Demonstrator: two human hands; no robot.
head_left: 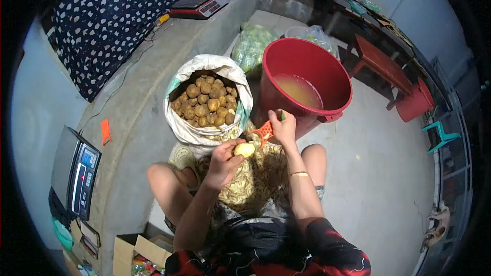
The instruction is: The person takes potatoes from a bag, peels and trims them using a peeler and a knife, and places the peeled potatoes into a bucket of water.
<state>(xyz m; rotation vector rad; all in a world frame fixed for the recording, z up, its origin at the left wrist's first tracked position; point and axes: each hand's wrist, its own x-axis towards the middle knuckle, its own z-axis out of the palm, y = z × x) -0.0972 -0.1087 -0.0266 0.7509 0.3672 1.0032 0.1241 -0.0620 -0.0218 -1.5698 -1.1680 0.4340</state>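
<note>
In my left hand [223, 163] is a peeled yellow potato [244, 150], gripped at its left side. My right hand [284, 125] is closed around an orange peeler [264, 132], whose head points left, a little above and right of the potato. A bit of green shows at the right fingers. Below both hands, a heap of potato peelings [245, 186] lies between my legs. Just beyond my left hand stands a white sack [176, 117] with its rim rolled open, holding many unpeeled brown potatoes [207, 101].
A big red tub [266, 84] with cloudy liquid stands beyond my right hand. Behind it are plastic bags of green produce [254, 46]. On the left ledge sit a digital scale [82, 179] and an orange tool [106, 131]. A cardboard box [125, 255] is at lower left.
</note>
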